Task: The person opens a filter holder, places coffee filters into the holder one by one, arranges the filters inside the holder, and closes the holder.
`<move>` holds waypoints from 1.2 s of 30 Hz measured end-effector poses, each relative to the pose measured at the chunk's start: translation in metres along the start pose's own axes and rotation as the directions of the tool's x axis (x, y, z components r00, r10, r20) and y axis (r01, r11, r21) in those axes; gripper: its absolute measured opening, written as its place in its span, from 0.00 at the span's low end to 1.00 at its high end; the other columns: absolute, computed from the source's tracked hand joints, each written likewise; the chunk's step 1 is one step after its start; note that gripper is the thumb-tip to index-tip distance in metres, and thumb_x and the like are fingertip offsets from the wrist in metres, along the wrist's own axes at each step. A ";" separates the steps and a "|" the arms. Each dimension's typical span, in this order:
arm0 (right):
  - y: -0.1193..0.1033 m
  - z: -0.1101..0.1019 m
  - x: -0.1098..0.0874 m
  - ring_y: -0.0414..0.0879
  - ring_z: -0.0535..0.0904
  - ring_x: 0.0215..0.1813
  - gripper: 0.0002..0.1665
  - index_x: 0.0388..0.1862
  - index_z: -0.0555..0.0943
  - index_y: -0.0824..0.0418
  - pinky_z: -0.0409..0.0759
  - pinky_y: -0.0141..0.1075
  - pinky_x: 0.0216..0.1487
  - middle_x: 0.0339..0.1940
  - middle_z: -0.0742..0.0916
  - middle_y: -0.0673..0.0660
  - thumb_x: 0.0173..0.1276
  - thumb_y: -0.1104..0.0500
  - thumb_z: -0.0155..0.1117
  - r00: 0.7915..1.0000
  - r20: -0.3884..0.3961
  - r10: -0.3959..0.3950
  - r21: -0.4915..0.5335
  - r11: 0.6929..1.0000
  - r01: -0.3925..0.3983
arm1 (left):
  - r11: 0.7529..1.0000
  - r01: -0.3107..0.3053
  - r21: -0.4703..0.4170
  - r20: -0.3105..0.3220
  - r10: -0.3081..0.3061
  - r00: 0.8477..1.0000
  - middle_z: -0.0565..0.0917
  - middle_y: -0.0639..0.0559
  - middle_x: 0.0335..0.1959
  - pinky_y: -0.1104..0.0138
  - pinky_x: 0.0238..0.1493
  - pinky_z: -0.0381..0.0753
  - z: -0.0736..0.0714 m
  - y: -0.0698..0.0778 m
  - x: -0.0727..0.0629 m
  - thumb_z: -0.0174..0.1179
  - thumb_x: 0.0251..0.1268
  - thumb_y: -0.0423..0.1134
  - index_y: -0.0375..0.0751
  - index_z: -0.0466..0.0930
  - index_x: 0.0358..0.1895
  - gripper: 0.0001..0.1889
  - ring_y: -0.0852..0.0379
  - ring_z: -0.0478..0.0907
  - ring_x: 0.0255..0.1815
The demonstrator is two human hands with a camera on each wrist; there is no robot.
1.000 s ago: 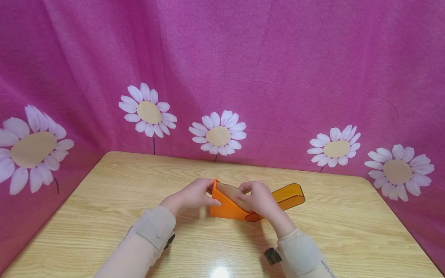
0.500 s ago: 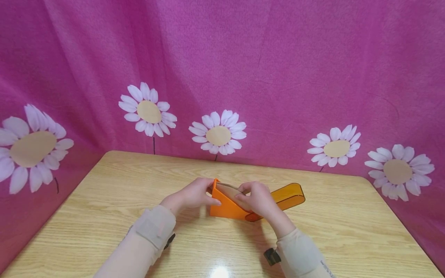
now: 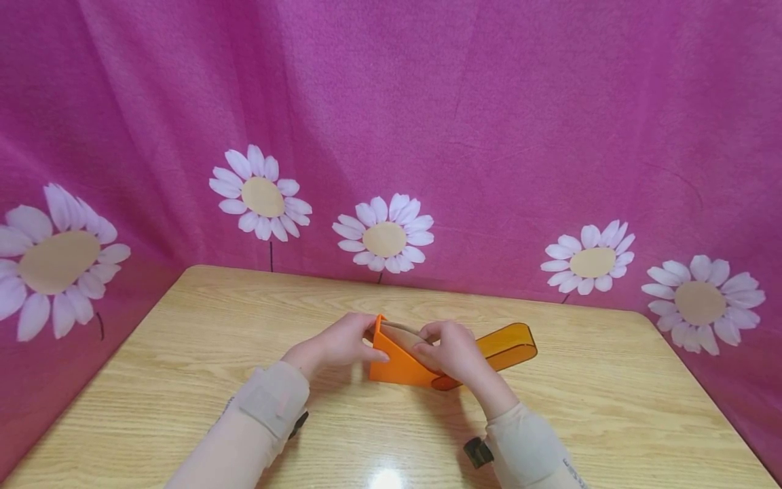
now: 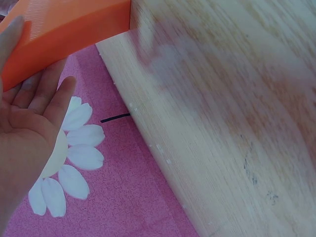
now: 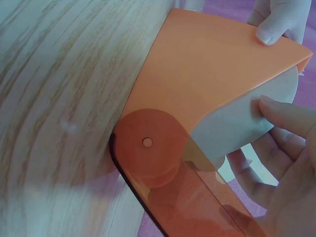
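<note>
An orange case (image 3: pixel 400 365) with a hinged, see-through amber lid (image 3: pixel 512 345) stands on the table, its lid swung out to the right. Tan paper coffee filters (image 5: pixel 237 118) with a curved edge stick up from its opening. My left hand (image 3: pixel 342 343) grips the case's tall left end, thumb on the front wall and fingers behind. With thumb in front and fingers at the back, my right hand (image 3: pixel 453 350) pinches the filters near the hinge. The filters' lower part is hidden inside the case.
The wooden table (image 3: pixel 183 380) extends around the case on every side. A magenta cloth (image 3: pixel 489 136) with white flowers hangs behind the table and along its sides. Both forearms wear beige wrist bands (image 3: pixel 275 401) with black devices.
</note>
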State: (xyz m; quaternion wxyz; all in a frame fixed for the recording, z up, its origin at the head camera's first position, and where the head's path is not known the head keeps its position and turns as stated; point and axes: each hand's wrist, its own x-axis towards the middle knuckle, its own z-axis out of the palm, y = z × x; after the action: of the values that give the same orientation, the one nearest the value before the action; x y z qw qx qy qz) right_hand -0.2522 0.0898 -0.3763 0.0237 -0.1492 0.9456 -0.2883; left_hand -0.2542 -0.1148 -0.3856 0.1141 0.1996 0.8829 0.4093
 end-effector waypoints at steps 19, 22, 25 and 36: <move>0.001 -0.026 -0.005 0.48 0.80 0.44 0.07 0.35 0.83 0.56 0.77 0.45 0.47 0.36 0.87 0.52 0.62 0.55 0.64 0.999 -0.038 -0.002 0.021 1.000 0.002 | 1.000 -0.018 0.024 -0.007 0.019 1.000 0.83 0.55 0.37 0.62 0.54 0.77 0.000 0.000 0.001 0.69 0.52 0.38 0.41 0.78 0.44 0.16 0.58 0.79 0.43; 0.005 -0.044 -0.010 0.52 0.80 0.47 0.10 0.38 0.83 0.57 0.76 0.48 0.49 0.39 0.87 0.54 0.63 0.52 0.62 0.999 -0.042 -0.005 -0.007 1.000 0.005 | 1.000 -0.012 0.020 -0.006 0.012 1.000 0.83 0.55 0.38 0.63 0.54 0.77 0.000 -0.001 0.001 0.69 0.52 0.38 0.41 0.78 0.44 0.16 0.58 0.78 0.42; 0.012 -0.063 -0.017 0.54 0.80 0.48 0.13 0.41 0.82 0.58 0.76 0.50 0.49 0.41 0.87 0.56 0.64 0.51 0.61 0.999 -0.038 -0.021 -0.075 0.997 0.018 | 1.000 0.003 0.003 0.000 -0.003 1.000 0.82 0.55 0.38 0.63 0.53 0.77 0.000 0.000 0.000 0.69 0.52 0.38 0.42 0.78 0.45 0.17 0.58 0.77 0.42; 0.062 -0.098 -0.035 0.55 0.78 0.48 0.28 0.54 0.76 0.66 0.77 0.50 0.50 0.47 0.84 0.62 0.57 0.54 0.69 0.983 0.097 -0.153 -0.107 0.981 0.163 | 1.000 0.017 -0.008 -0.002 -0.017 1.000 0.82 0.55 0.40 0.62 0.54 0.77 0.000 0.001 -0.002 0.69 0.52 0.38 0.42 0.77 0.47 0.18 0.58 0.76 0.42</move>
State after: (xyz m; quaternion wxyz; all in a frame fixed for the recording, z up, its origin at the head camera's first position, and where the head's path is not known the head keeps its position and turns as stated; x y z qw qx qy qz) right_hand -0.2484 0.2012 -0.3304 0.0336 -0.2377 0.9437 -0.2278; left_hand -0.2522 -0.1152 -0.3847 0.1177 0.1911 0.8831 0.4121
